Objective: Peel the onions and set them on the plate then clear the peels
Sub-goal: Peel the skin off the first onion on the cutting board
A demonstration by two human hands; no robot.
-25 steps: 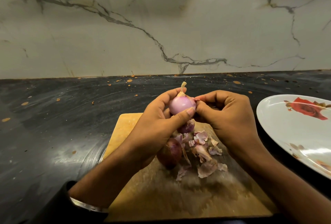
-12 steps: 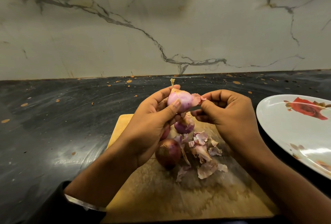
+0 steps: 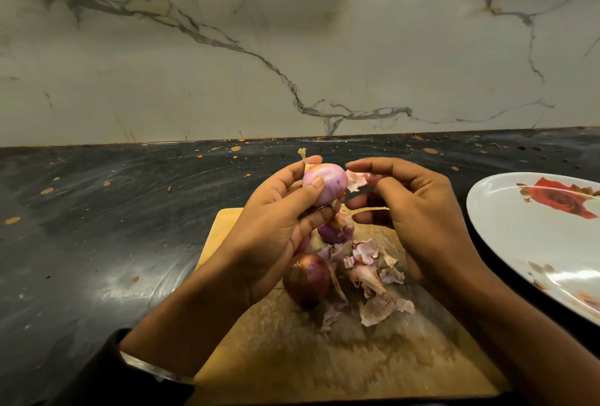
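Onions are 3 here, and none lies yet on the plate (image 3: 532, 243), which stands at the right on the dark tabletop (image 3: 97, 227). On the cutting board (image 3: 292, 357) rests 1 unpeeled onion (image 3: 306, 279), still in its dark skin. Beyond it lies a partly peeled onion (image 3: 336, 232). The left hand (image 3: 276, 233) grasps the nearly bare onion (image 3: 324, 183) above the board, and the right hand (image 3: 415, 207) pinches a torn peel strip (image 3: 356, 180) beside it. The loose peels (image 3: 373, 279) on the board wait to be cleared, so I judge most work remains.
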